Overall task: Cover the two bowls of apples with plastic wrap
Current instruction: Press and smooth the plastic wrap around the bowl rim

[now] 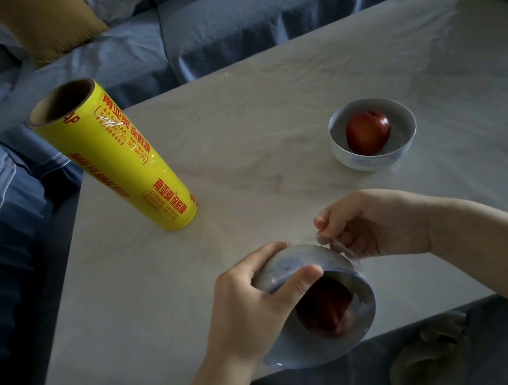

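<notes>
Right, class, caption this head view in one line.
Left hand holds a tilted, wrapped apple bowl; right hand pinches the film; second bowl and yellow roll beyond.

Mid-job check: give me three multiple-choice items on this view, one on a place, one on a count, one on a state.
1. Where is the yellow roll? A upright on the table; B lying flat on it; C in a hand.
2. How many apples show? A one; B two; C four.
3. The near bowl is: A flat on the table; B tilted in the left hand; C upside down.
Key: A, it stands left of the far bowl; B, one per bowl; B, the right hand pinches film beside it.
</notes>
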The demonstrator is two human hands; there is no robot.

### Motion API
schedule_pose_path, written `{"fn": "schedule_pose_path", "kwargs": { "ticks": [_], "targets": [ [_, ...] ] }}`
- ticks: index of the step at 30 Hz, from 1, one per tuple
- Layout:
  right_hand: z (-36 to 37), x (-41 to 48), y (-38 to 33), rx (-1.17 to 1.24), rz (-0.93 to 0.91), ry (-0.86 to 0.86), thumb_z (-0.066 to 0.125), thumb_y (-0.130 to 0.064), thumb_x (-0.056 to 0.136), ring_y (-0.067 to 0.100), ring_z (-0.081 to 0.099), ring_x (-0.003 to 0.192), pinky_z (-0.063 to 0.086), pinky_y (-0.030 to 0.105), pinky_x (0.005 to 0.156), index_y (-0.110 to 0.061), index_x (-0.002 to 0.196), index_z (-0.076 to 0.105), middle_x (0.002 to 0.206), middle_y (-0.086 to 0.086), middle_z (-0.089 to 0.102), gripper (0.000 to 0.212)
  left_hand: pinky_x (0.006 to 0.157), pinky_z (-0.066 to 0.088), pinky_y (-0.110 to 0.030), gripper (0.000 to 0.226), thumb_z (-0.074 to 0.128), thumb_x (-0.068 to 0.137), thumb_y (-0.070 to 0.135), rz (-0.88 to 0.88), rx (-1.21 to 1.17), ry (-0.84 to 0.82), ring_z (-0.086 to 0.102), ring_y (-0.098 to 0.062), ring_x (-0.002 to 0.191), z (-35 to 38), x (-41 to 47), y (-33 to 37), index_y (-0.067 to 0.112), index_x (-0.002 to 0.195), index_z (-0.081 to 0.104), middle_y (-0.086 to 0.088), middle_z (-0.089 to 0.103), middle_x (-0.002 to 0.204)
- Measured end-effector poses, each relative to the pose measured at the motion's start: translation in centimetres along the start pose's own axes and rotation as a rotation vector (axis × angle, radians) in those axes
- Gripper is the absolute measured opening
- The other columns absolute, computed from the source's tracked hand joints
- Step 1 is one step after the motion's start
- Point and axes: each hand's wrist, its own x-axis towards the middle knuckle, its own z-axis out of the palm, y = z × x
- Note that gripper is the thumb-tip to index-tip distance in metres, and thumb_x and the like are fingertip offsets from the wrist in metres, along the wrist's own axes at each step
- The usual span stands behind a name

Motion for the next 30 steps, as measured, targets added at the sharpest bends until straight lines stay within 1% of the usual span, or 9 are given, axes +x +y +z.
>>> {"fn": "schedule_pose_path", "kwargs": {
  "ticks": [3, 8, 12, 15, 18, 20, 23, 27, 30],
  "targets": [
    [0.2, -0.7, -0.4, -0.268, -0.098, 0.131, 0.060, 0.005, 0.078, 0.009, 0.054, 0.052, 0.048, 0.016, 0.053, -0.012, 0.070, 0.067, 0.065, 0.007, 0.059, 0.020, 0.069, 0.041, 0.001, 0.070, 0.059, 0.045, 0.081, -0.012, -0.007, 0.031, 0.060, 0.012, 0.091, -0.2, 0.0, 0.3, 0.031, 0.095, 0.067, 0.028, 0.067, 0.086],
    [0.1, -1.7, -1.0, -0.414, -0.154, 0.229, 0.062, -0.002, 0.082, 0.009, 0.055, 0.057, 0.051, 0.016, 0.055, -0.015, 0.076, 0.072, 0.062, 0.003, 0.063, 0.017, 0.067, 0.039, 0.003, 0.041, 0.060, 0.051, 0.070, -0.016, -0.027, 0.065, 0.058, 0.017, 0.088, -0.7, 0.1, 0.6, 0.045, 0.083, 0.059, 0.046, 0.060, 0.082],
    [0.2, -1.6, -1.2, -0.457, -0.105, 0.215, 0.062, -0.016, 0.084, 0.009, 0.053, 0.056, 0.047, 0.019, 0.055, -0.010, 0.080, 0.073, 0.064, 0.002, 0.059, 0.013, 0.067, 0.040, 0.002, 0.042, 0.062, 0.049, 0.072, 0.007, -0.016, 0.064, 0.060, 0.015, 0.086, -0.8, 0.1, 0.7, 0.046, 0.082, 0.059, 0.044, 0.061, 0.083],
    [0.6, -1.3, -1.1, -0.559, -0.081, 0.171, 0.067, -0.036, 0.077, 0.007, 0.051, 0.059, 0.044, 0.019, 0.058, -0.013, 0.075, 0.071, 0.064, -0.002, 0.059, 0.024, 0.066, 0.040, 0.002, 0.030, 0.061, 0.053, 0.067, 0.024, -0.001, 0.049, 0.060, 0.016, 0.084, -0.8, 0.2, 0.9, 0.048, 0.076, 0.058, 0.044, 0.061, 0.079],
    [1.0, -0.9, -0.8, -0.619, -0.115, 0.184, 0.069, -0.033, 0.076, 0.006, 0.051, 0.062, 0.043, 0.020, 0.060, -0.015, 0.077, 0.072, 0.065, -0.003, 0.061, 0.019, 0.065, 0.041, 0.000, 0.023, 0.062, 0.054, 0.065, 0.030, 0.000, 0.024, 0.060, 0.013, 0.080, -0.6, 0.1, 0.9, 0.048, 0.069, 0.057, 0.039, 0.063, 0.077],
    [1.2, -0.7, -0.7, -0.544, -0.134, 0.184, 0.066, -0.024, 0.080, 0.005, 0.051, 0.058, 0.041, 0.020, 0.058, -0.016, 0.074, 0.069, 0.064, -0.003, 0.059, 0.010, 0.065, 0.042, 0.000, 0.024, 0.063, 0.053, 0.065, 0.023, -0.006, 0.023, 0.060, 0.012, 0.081, -0.5, 0.0, 0.9, 0.048, 0.069, 0.058, 0.038, 0.063, 0.079],
    [1.3, -0.5, -0.5, -0.400, -0.188, 0.211, 0.064, -0.011, 0.079, 0.005, 0.052, 0.051, 0.037, 0.021, 0.056, -0.018, 0.065, 0.062, 0.058, -0.002, 0.057, 0.015, 0.066, 0.040, 0.001, 0.032, 0.063, 0.050, 0.067, 0.001, -0.021, 0.026, 0.060, 0.014, 0.085, -0.4, -0.1, 0.8, 0.046, 0.075, 0.058, 0.040, 0.062, 0.086],
    [0.9, -0.1, -0.3, -0.323, -0.311, 0.384, 0.066, -0.004, 0.074, 0.005, 0.049, 0.045, 0.034, 0.021, 0.053, -0.014, 0.058, 0.062, 0.051, -0.001, 0.056, 0.020, 0.069, 0.040, 0.002, 0.054, 0.063, 0.048, 0.069, -0.009, -0.038, 0.018, 0.059, 0.016, 0.090, -0.3, -0.2, 0.2, 0.035, 0.090, 0.066, 0.030, 0.067, 0.082],
    [0.6, 0.2, -0.1, -0.329, -0.410, 0.487, 0.063, -0.003, 0.078, 0.005, 0.048, 0.045, 0.035, 0.013, 0.047, -0.011, 0.060, 0.061, 0.052, 0.000, 0.057, 0.020, 0.072, 0.040, 0.002, 0.069, 0.063, 0.042, 0.078, -0.023, -0.040, 0.015, 0.059, 0.015, 0.093, -0.5, -0.4, -0.1, 0.034, 0.095, 0.067, 0.028, 0.066, 0.092]
  ]
}}
